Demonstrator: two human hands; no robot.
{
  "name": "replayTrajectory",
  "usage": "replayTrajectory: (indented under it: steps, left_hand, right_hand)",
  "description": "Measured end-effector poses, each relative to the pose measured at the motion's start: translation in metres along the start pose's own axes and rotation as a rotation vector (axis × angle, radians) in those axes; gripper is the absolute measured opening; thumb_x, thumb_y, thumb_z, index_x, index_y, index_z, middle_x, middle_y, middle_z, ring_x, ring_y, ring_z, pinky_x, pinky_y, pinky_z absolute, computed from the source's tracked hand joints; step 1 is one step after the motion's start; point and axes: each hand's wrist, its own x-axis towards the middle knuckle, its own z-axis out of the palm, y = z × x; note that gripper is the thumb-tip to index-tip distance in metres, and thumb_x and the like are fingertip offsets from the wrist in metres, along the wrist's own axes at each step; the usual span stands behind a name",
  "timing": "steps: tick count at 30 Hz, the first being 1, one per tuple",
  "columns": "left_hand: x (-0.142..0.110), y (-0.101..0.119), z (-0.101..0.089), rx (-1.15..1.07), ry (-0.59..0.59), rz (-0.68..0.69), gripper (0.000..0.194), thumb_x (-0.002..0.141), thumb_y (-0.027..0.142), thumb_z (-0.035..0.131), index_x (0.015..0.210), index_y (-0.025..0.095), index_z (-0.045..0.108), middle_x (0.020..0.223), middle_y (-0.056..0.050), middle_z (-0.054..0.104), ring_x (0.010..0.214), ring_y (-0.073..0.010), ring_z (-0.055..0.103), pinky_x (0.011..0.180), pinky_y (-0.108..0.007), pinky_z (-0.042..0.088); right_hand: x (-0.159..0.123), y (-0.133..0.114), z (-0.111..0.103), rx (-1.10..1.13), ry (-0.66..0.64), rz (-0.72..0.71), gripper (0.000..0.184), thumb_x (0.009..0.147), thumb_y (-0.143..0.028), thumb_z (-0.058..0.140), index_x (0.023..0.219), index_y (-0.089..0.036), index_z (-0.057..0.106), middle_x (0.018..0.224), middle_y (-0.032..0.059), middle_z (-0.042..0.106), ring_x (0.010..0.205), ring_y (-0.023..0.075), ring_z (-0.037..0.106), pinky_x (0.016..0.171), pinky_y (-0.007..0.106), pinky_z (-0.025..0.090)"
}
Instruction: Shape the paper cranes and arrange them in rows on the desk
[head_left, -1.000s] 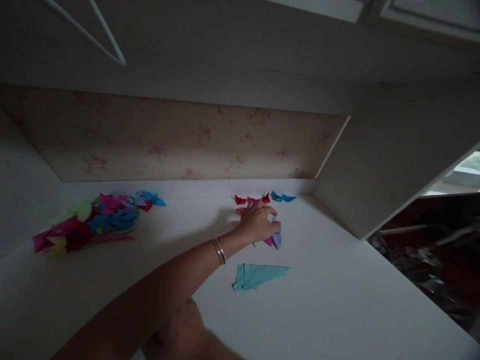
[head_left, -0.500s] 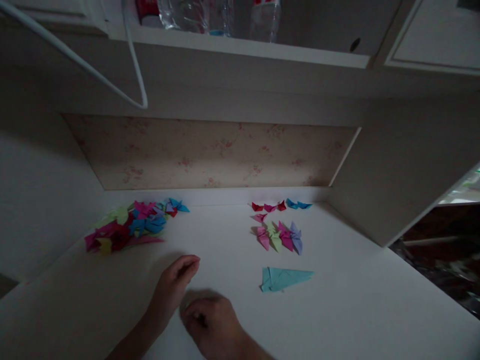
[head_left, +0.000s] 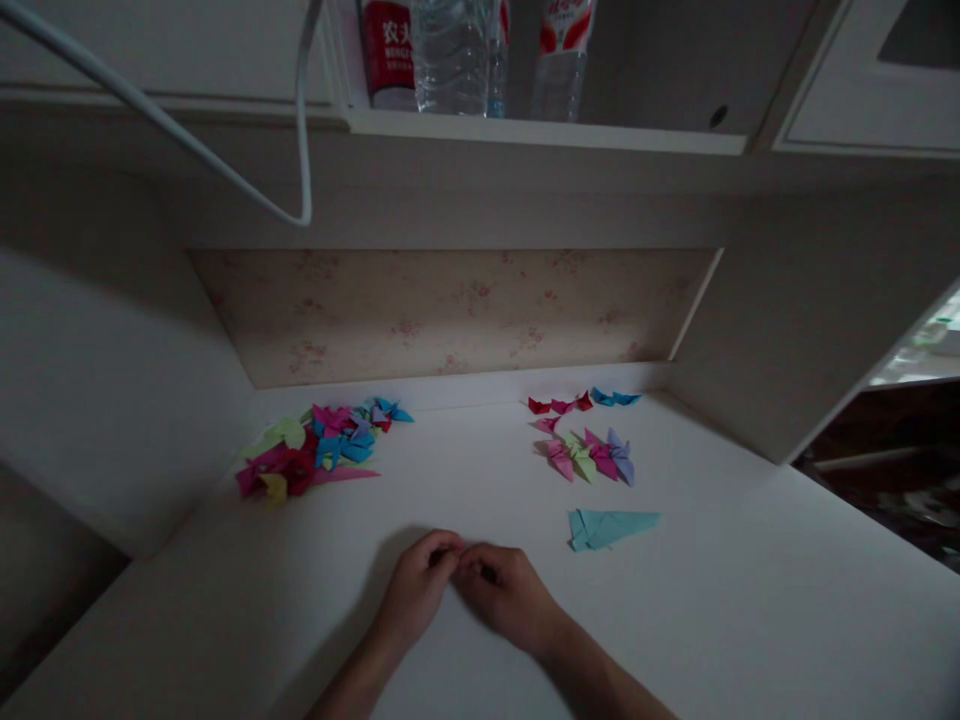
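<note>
Over the white desktop [head_left: 480, 660], my left hand [head_left: 421, 578] and my right hand [head_left: 508, 588] meet at the fingertips. Both are closed in a pinch; a hint of pink shows where they touch, but what they hold is too small to make out. To the right lies a folded teal paper [head_left: 611, 528], long and pointed at one end. Behind it sits a row of folded paper pieces in pink [head_left: 559, 458], pale green [head_left: 581, 458], magenta [head_left: 601, 456] and lavender [head_left: 621, 456].
A heap of colourful folded papers [head_left: 307, 455] lies at the back left. Small red [head_left: 561, 405] and blue folded pieces [head_left: 615, 398] line the back right. Above, a shelf [head_left: 555, 137] holds clear bottles [head_left: 450, 60] and a red container [head_left: 390, 50]. A white cable [head_left: 187, 140] hangs at upper left.
My hands were apart, the right one lower and nearer; now the right has moved up and right to meet the left at the fingertips. The camera view has shifted.
</note>
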Motion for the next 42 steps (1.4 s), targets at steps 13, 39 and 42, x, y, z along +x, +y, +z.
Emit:
replayTrajectory:
  steps: [13, 39, 42]
  left_hand:
    - [0.005, -0.01, 0.001, 0.077, -0.016, 0.087, 0.021, 0.072, 0.018, 0.048, 0.077, 0.015, 0.067, 0.079, -0.004, 0.069, 0.079, -0.0184, 0.062, 0.072, -0.025, 0.045]
    - [0.006, -0.011, 0.007, 0.175, 0.049, 0.106, 0.02, 0.076, 0.019, 0.049, 0.079, 0.017, 0.069, 0.082, -0.003, 0.07, 0.08, -0.0169, 0.063, 0.074, -0.023, 0.045]
    - [0.006, -0.013, 0.01, 0.167, 0.083, 0.095, 0.024, 0.077, 0.016, 0.045, 0.082, 0.017, 0.068, 0.082, -0.003, 0.07, 0.079, -0.0163, 0.063, 0.073, -0.023, 0.045]
  right_hand:
    - [-0.004, 0.0, 0.0, -0.033, -0.095, -0.008, 0.017, 0.084, -0.021, 0.049, 0.081, -0.018, 0.066, 0.071, -0.0019, 0.061, 0.063, 0.0111, 0.051, 0.059, 0.02, 0.037]
    - [-0.004, 0.0, 0.0, 0.04, -0.121, 0.04, 0.015, 0.081, -0.023, 0.053, 0.075, -0.019, 0.066, 0.067, -0.0022, 0.058, 0.063, 0.0115, 0.049, 0.059, 0.022, 0.036]
    - [0.005, 0.008, 0.0, 0.285, -0.119, 0.166, 0.012, 0.077, -0.025, 0.057, 0.073, -0.017, 0.064, 0.061, -0.0018, 0.055, 0.055, 0.0105, 0.045, 0.053, 0.022, 0.034]
